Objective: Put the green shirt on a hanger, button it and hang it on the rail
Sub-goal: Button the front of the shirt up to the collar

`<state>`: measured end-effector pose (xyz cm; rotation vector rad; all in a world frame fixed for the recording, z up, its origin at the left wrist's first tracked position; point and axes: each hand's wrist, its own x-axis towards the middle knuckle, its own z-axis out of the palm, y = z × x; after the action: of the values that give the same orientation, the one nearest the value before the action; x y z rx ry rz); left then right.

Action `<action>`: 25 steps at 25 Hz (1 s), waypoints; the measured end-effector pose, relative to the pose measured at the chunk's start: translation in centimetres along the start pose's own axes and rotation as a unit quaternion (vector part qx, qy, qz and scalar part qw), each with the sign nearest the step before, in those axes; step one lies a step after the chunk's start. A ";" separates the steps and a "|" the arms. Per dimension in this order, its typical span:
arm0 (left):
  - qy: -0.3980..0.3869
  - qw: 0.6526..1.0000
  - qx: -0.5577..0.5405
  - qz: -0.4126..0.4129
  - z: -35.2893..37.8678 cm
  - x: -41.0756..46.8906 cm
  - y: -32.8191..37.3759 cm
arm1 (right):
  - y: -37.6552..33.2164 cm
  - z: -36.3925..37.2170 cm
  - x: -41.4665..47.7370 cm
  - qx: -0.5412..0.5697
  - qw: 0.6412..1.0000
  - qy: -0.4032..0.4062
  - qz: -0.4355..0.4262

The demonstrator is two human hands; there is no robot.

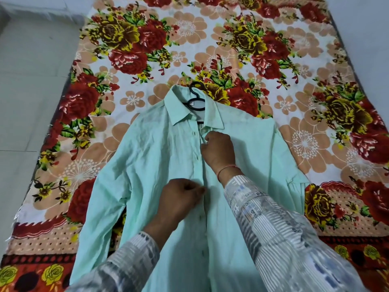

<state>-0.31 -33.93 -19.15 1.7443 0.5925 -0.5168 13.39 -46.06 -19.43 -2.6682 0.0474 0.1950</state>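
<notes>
The pale green shirt (160, 157) lies flat, front up, on a floral bedsheet, collar pointing away from me. A black hanger (194, 98) sits inside it, with its hook sticking out past the collar. My right hand (219, 149) pinches the button placket just below the collar, fingers curled on the cloth. Lower down, at mid-chest, my left hand (179, 199) pinches the same placket. Several buttons run down the front between and below my hands. Both sleeves spread out to the sides.
The floral bedsheet (294, 70) covers a mattress that fills most of the view. A grey tiled floor (31, 81) runs along the left side. No rail is in view.
</notes>
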 end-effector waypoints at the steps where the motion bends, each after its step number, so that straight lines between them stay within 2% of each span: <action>1: 0.009 1.000 -0.005 0.011 -0.2 1.0 0.6 | -0.2 0.2 0.3 -0.018 1.000 -0.006 0.001; 4: 0.012 1.000 -0.012 0.023 -0.5 3.2 1.5 | -0.7 0.3 1.1 -0.046 0.999 -0.003 0.016; 8: 0.009 0.999 -0.032 0.009 -1.1 5.0 1.9 | -0.7 -0.2 2.4 -0.061 0.995 -0.012 0.081; 14: -0.004 0.995 -0.096 -0.016 -1.4 6.0 2.2 | -0.8 0.1 3.0 -0.079 0.993 -0.033 0.076; 17: -0.011 0.993 -0.114 -0.026 -1.4 6.1 2.3 | -0.2 -0.4 3.7 0.000 0.991 -0.058 0.124; 19: -0.014 0.992 -0.119 -0.028 -1.4 6.2 2.3 | 0.3 -0.7 4.0 0.090 0.983 -0.080 0.138; 22: -0.014 0.992 -0.122 -0.023 -1.4 6.4 2.4 | 0.2 -1.3 3.7 0.264 0.946 -0.101 0.161; 23: -0.013 0.992 -0.121 -0.020 -1.2 6.5 2.4 | 0.1 -1.4 3.8 0.263 0.950 -0.095 0.143; 25: -0.010 0.992 -0.124 -0.019 -1.0 6.7 2.5 | -0.2 -0.7 3.9 0.122 0.988 -0.062 0.068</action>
<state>6.45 -32.65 -21.20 1.4936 0.6487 -0.4671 17.37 -46.20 -19.25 -2.4055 0.2005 0.3727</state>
